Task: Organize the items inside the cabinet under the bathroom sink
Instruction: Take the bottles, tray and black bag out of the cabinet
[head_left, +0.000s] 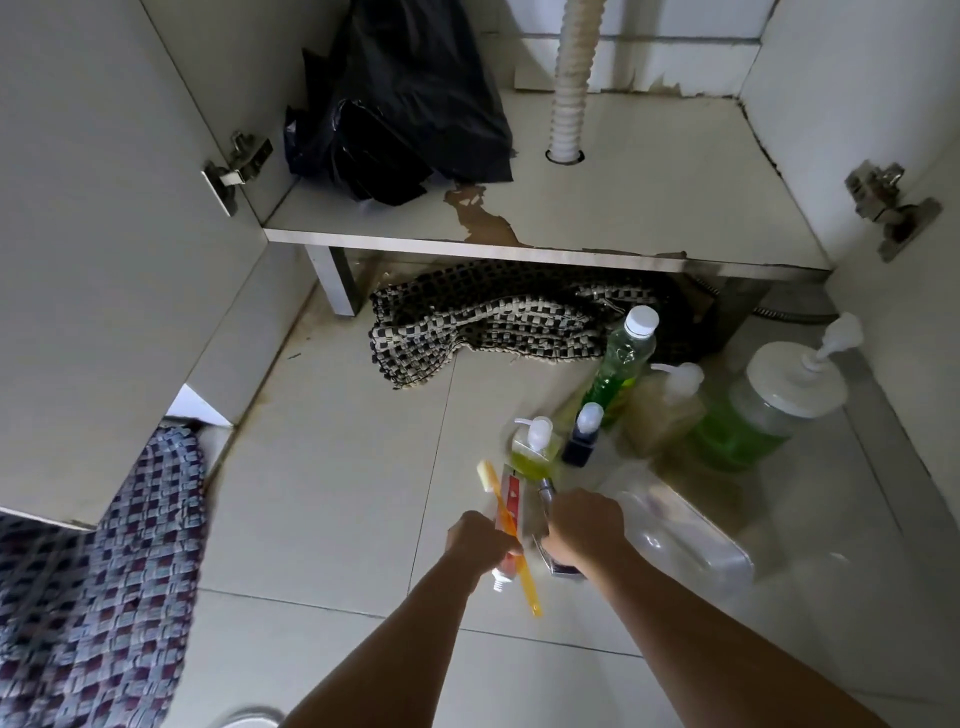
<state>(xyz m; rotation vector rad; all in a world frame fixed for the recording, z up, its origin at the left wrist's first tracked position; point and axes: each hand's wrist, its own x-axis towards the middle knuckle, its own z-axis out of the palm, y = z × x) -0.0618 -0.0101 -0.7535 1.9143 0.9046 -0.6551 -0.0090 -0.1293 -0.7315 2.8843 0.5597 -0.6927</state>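
My left hand (480, 540) grips an orange toothbrush (504, 514) together with a red and white toothpaste tube (511, 499), cap end down. My right hand (584, 527) is curled round a shiny metal object (548, 491) right beside them. Both hands hover over the tiled floor in front of the cabinet. Just beyond stand a small pump bottle of yellow-green liquid (535, 447) and a small dark bottle (584, 434). The cabinet floor (649, 197) is bare apart from a black plastic bag (400, 109) at its back left.
A green bottle with white cap (623, 364), a beige pump bottle (667, 410) and a large green pump jar (763, 410) stand at right. A clear empty bottle (685, 540) lies by my right arm. A checked mat (493, 317) lies under the cabinet; a white drain hose (569, 83) enters its floor.
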